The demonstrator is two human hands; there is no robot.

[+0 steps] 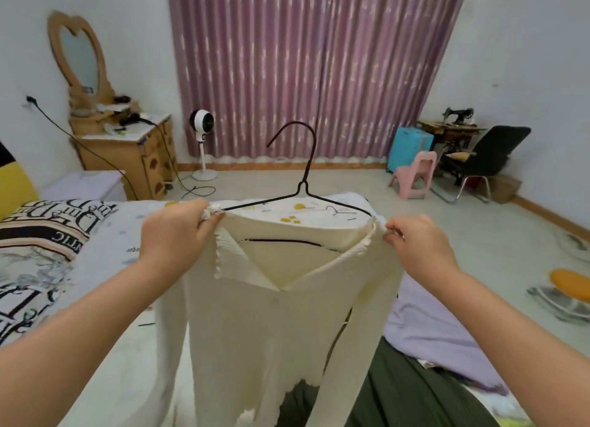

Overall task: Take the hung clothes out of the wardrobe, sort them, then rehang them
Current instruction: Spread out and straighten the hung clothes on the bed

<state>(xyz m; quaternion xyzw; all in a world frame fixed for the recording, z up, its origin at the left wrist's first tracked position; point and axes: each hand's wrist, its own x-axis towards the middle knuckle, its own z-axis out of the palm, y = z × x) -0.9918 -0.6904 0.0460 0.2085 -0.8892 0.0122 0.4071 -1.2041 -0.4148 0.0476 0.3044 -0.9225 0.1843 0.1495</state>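
Observation:
A cream ribbed top (255,324) hangs on a black wire hanger (305,171), held up over the bed. My left hand (174,231) pinches the top's left shoulder at the hanger's end. My right hand (415,244) pinches the right shoulder. The hanger's hook points up and to the left; its lower bar shows through the neckline. A spare wire hanger (338,210) lies on the bed behind the top. A dark green garment (399,391) and a lilac garment (424,327) lie on the bed below.
The bed (127,235) carries a lettered quilt (38,235) at left. A wooden dresser (127,152) with a mirror stands back left, a white fan (201,120) by the purple curtain. A pink stool (415,177), black chair (488,158) and blue case (410,145) stand at right.

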